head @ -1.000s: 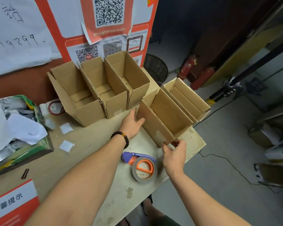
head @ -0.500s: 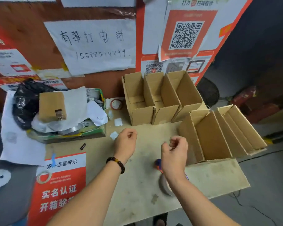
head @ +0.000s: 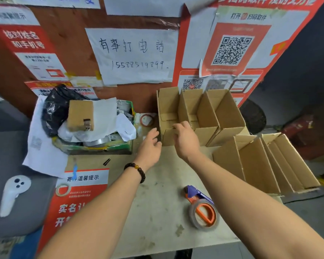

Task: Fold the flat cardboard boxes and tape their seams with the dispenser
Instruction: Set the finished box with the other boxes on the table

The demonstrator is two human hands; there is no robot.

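Observation:
Three folded, open-topped cardboard boxes stand in a row against the wall: the leftmost box (head: 167, 107), a middle box (head: 192, 107) and a right box (head: 228, 114). Two more open boxes (head: 254, 165) lean at the table's right edge. My right hand (head: 186, 140) is at the leftmost box's front wall, thumb and fingers pinching its top rim. My left hand (head: 150, 144) has fairly straight fingers touching that box's front left corner. The tape dispenser (head: 202, 208), purple and orange with a tape roll, lies untouched on the table under my right forearm.
A green carton (head: 101, 148) stuffed with paper, a black bag and a small box sits left of the boxes. A tape roll (head: 147, 119) lies by the wall. A white controller (head: 13, 193) and a red notice (head: 79, 200) are at left. The table (head: 157, 212) ends at right.
Both hands have moved forward from the middle of the table to the leftmost box in the back row. The right hand has taken its front rim; the left touches its corner.

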